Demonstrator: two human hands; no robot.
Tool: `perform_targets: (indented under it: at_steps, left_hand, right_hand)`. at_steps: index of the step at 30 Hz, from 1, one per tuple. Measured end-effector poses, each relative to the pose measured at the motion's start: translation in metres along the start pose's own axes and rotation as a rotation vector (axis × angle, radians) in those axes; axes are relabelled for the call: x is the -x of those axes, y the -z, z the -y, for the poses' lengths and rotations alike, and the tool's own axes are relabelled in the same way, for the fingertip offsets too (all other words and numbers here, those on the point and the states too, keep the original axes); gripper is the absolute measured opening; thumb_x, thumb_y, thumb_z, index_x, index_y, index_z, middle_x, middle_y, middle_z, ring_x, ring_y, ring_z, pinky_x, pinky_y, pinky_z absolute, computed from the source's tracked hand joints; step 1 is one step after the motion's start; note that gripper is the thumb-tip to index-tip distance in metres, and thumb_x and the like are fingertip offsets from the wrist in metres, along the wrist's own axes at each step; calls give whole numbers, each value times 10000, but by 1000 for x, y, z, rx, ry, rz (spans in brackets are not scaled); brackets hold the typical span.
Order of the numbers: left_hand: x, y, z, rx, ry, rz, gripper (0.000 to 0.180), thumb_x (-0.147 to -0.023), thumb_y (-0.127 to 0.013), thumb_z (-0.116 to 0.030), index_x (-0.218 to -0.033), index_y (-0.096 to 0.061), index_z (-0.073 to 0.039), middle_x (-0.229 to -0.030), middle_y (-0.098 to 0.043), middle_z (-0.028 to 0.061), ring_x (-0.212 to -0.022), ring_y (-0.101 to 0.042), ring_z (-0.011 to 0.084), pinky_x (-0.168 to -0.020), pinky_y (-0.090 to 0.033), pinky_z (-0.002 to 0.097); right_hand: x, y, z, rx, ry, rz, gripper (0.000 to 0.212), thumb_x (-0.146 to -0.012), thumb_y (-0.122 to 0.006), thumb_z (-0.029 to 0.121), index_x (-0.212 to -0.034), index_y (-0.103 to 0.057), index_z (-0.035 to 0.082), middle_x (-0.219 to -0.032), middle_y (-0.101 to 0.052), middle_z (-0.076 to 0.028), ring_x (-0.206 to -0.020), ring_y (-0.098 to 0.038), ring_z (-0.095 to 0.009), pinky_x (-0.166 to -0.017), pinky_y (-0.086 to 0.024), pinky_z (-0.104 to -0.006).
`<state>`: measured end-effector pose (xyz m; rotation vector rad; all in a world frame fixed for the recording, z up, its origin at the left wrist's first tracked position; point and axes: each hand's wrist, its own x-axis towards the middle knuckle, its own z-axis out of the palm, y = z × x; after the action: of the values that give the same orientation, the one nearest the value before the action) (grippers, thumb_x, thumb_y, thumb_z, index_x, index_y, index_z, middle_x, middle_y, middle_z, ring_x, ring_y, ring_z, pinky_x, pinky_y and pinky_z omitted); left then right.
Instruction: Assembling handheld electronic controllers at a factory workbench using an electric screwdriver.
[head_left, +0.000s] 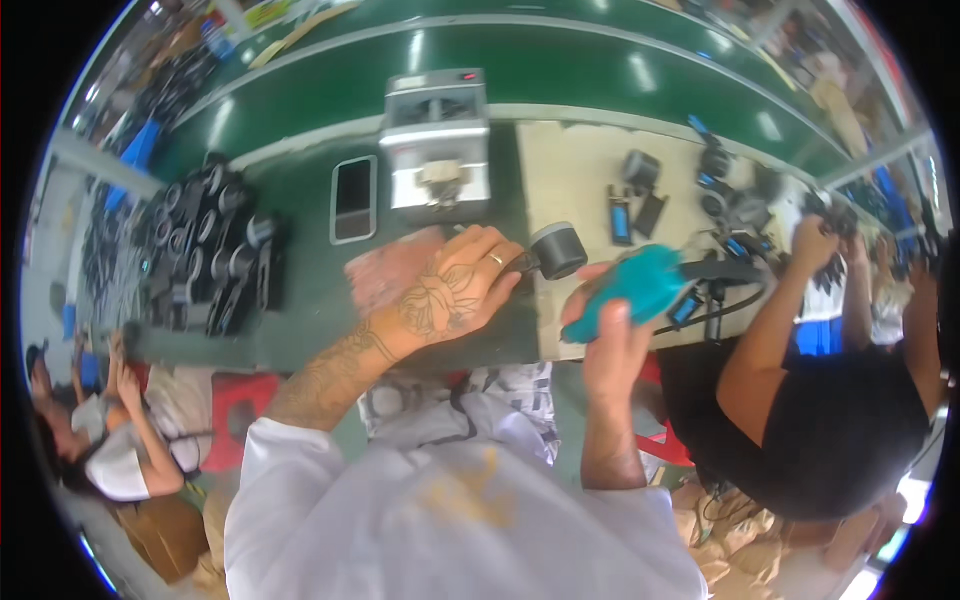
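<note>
"Seeing any trouble ahead from this position?"

"Possibly dropping the black cylinder-headed part point(558, 250) by pinching just its narrow end, or scuffing its round head by letting the teal handheld tool point(637, 285) glance off it. Perhaps also snagging the black cable point(740, 306) or nudging the loose blue-striped part point(620, 219) on the beige mat point(560, 165) by swinging the tool too wide to the right."

"Doing what with the left hand point(462, 285)?"

"Curling over the green tabletop point(312, 325), beside the reddish sheet point(383, 275). Pinching the part's narrow end between thumb and bent fingers, with the round head sticking out toward the tool, just beyond and left of it. Not spread. Cannot tell exact fingertip contact."

"And with the right hand point(608, 345)?"

"Wrapping closely around the tool's teal body, with the thumb on the near side. Holding it raised near the tabletop's front edge, close to the part. Cannot confirm contact between tool and part, or any trigger press, through the blur. Cannot tell the cable's attachment to the tool either."
</note>
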<state>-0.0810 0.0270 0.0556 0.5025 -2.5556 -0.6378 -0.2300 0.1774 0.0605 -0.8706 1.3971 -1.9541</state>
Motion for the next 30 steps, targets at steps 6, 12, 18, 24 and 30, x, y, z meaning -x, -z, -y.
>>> perform_targets:
  at_steps: [6, 12, 18, 24, 30]
  left_hand:
    - [58, 19, 47, -83, 23, -118, 271, -964, -626, -145, -1220, -651, -59, -1094, -619, 119, -1044, -610, 352, -946, -485, 462]
    - [75, 21, 77, -23, -17, -214, 264, -947, -669, -217, -1160, -657, -62, -1099, -623, 94, -1022, -592, 302, -933, -481, 448]
    - [80, 12, 75, -72, 21, -239, 350, -969, -662, -351, -1174, -636, -68, -1234, -643, 103, -1131, -593, 310, -1004, -470, 432]
    - [80, 12, 79, -59, 84, -250, 376, -950, -688, -354, -1195, -634, -74, -1198, -657, 105, -1117, -601, 322, -989, -477, 452]
    - [79, 10, 80, -80, 56, -310, 373, -919, -728, -334, -1184, -648, -84, -1125, -665, 98, -1074, -615, 319, -949, -497, 440]
  right_hand:
    - [-53, -60, -20, -178, 136, 176, 623, -994, -612, 559, -1145, -587, -45, -733, -595, -67, -662, -591, -174, -593, -464, -305]
    - [-104, -152, -37, -87, 263, 229, 374, -1039, -626, 365, -1055, -621, -9, -727, -605, -32, -660, -585, -125, -597, -444, -275]
    - [-124, -167, -69, 34, 388, 274, 425, -1041, -603, 425, -1020, -602, 0, -707, -592, -53, -634, -600, -164, -583, -477, -294]
    - [-114, -168, -59, 57, 268, 278, 454, -1049, -572, 448, -1010, -585, -5, -696, -575, -61, -609, -583, -175, -571, -476, -309]
    - [-86, -148, -43, -49, 165, 266, 507, -1018, -623, 467, -1052, -598, -38, -705, -596, -57, -612, -594, -158, -556, -472, -293]
